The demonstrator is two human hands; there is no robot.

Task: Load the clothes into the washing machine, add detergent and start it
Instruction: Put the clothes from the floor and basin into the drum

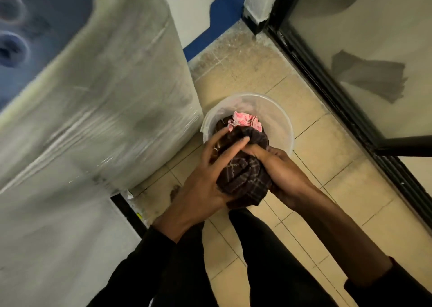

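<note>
Both hands, left and right, clutch bundled dark checked cloth above clear plastic bucket; keep grip tight, lift clear of rim.

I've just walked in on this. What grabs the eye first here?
Two hands at the centre: the left hand and the right hand hold a bundle of dark checked cloth between them, just above a clear plastic bucket on the tiled floor. A pink patterned cloth lies in the bucket, and the plastic-wrapped washing machine fills the left side.
</note>
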